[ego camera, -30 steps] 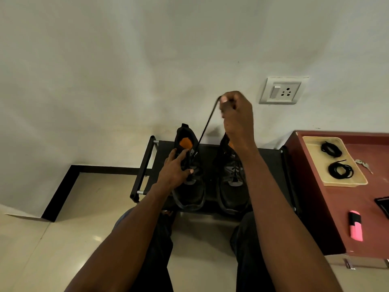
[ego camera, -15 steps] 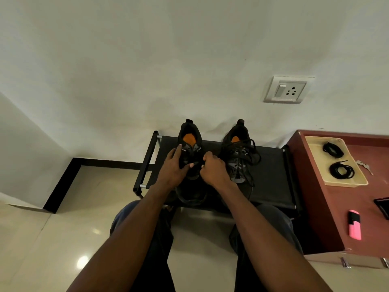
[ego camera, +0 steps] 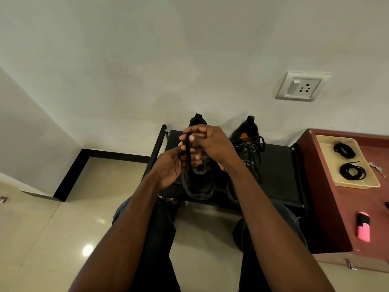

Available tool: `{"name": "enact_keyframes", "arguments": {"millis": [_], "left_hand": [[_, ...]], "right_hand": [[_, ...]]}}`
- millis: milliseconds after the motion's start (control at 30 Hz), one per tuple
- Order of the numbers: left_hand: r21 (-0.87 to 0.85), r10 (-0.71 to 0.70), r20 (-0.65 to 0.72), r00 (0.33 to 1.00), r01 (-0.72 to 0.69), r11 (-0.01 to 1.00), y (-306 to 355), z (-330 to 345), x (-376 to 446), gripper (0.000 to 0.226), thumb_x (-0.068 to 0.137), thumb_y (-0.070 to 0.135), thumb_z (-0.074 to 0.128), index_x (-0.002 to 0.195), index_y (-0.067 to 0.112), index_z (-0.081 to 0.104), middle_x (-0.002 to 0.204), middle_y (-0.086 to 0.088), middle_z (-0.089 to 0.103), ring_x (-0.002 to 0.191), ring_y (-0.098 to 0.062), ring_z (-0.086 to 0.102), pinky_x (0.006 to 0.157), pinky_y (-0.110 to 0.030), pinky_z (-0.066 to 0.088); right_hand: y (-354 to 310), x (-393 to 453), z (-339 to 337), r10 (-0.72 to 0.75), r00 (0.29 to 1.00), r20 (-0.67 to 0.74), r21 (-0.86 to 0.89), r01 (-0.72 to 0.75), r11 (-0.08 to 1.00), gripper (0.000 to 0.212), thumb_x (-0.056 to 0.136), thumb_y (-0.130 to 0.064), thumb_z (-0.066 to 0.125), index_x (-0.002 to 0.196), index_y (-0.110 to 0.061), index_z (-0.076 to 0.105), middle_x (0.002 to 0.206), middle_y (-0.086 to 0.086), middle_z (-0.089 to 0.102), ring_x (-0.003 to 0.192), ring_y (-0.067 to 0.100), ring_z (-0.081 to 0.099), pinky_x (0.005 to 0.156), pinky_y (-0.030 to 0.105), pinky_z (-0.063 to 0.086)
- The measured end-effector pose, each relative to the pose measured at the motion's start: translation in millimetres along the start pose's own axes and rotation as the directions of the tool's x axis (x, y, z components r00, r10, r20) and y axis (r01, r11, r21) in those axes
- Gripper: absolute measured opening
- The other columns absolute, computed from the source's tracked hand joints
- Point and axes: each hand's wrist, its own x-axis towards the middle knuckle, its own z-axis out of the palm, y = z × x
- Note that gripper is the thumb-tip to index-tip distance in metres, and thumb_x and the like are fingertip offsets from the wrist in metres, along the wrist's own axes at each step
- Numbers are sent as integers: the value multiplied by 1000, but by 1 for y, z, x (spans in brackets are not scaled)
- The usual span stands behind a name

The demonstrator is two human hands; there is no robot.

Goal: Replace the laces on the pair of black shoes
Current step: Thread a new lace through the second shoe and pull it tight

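Observation:
Two black shoes stand side by side on a low black rack [ego camera: 280, 165]. The left shoe [ego camera: 199, 186] is partly hidden behind my hands; the right shoe [ego camera: 247, 144] shows an orange tongue patch and loose laces. Above the left shoe, both hands hold a black lace [ego camera: 188, 157] that hangs down in a doubled strand. My right hand [ego camera: 210, 142] pinches its top between thumb and fingers. My left hand [ego camera: 174, 165] curls round the strand lower down, palm toward me.
A red-brown cabinet [ego camera: 336, 218] stands at the right with a beige tray [ego camera: 328, 165] holding two coiled black laces [ego camera: 352, 171], keys [ego camera: 376, 167] and a pink-and-black object [ego camera: 363, 228]. A wall socket [ego camera: 302, 86] is above. My knees are below the rack, on a glossy tile floor.
Both hands have risen from the left shoe's eyelets and now hold a lace bunched between them. A second ago my right hand was pulling the lace high and taut.

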Motion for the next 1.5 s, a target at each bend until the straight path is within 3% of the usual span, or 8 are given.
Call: {"name": "enact_keyframes", "arguments": {"millis": [367, 567, 700, 900, 1000, 1133, 1300, 1500], "left_hand": [[358, 183, -392, 902, -34, 933, 2, -25, 6, 17, 100, 9, 51, 108, 12, 66, 79, 0, 61, 61, -6, 51, 51, -20, 37], [529, 194, -233, 953, -43, 848, -5, 6, 8, 15, 100, 5, 51, 110, 15, 57, 89, -5, 66, 62, -4, 56, 47, -13, 40], [541, 198, -214, 957, -53, 839, -6, 12, 10, 12, 99, 4, 54, 107, 11, 58, 87, -8, 67, 64, -8, 58, 46, -12, 41], [622, 288, -264, 920, -66, 780, 0, -12, 14, 11, 98, 6, 58, 107, 6, 65, 86, -7, 70, 62, -4, 57, 51, -9, 42], [629, 307, -266, 914, -77, 773, -2, -11, 17, 11, 97, 5, 59, 105, 6, 66, 87, -7, 70, 63, -6, 59, 53, -10, 44], [638, 273, -134, 953, -128, 760, -2, -1, 20, 14, 95, 4, 62, 108, 1, 64, 85, -10, 69, 61, -2, 62, 54, -11, 46], [657, 296, -167, 940, -118, 744, -2, -4, 23, 10, 91, 11, 69, 99, 4, 70, 79, -5, 70, 62, -5, 64, 56, -15, 48], [688, 279, -106, 955, -132, 713, -2, -3, 30, 18, 101, 3, 52, 116, 5, 60, 93, -12, 73, 74, -13, 69, 65, -22, 56]], "right_hand": [[60, 4, -67, -19, 597, -802, -342, -432, 835, 27, 86, -1, 55, 104, -9, 74, 111, 9, 58, 104, 30, 56, 82, 31, 44], [56, 9, -13, 103, 984, -146, -424, -157, 892, 35, 97, -10, 58, 131, -16, 59, 120, 2, 64, 112, 18, 60, 95, 33, 48], [62, 11, -15, 122, 986, -111, -539, -163, 827, 8, 97, -17, 62, 94, -16, 69, 87, -2, 66, 80, 11, 60, 73, 29, 43], [62, 5, -49, -54, 770, -636, -589, -439, 679, 12, 87, -6, 58, 89, -16, 64, 101, 7, 66, 102, 31, 60, 100, 49, 43], [67, 8, -42, -128, 857, -499, -744, -349, 570, 33, 86, -8, 63, 119, -10, 64, 131, 12, 55, 128, 33, 44, 110, 48, 34], [66, 16, -12, 109, 989, -100, -481, -144, 865, 30, 95, -18, 65, 125, -16, 63, 123, 2, 65, 117, 19, 59, 96, 32, 48], [74, 16, -13, 37, 959, -280, -565, -195, 802, 9, 95, -22, 65, 87, -19, 67, 83, -4, 65, 81, 15, 62, 68, 29, 49], [74, 19, -13, 141, 968, -210, -374, -212, 903, 19, 94, -18, 67, 113, -13, 68, 100, -1, 70, 94, 13, 66, 82, 27, 52]]}}
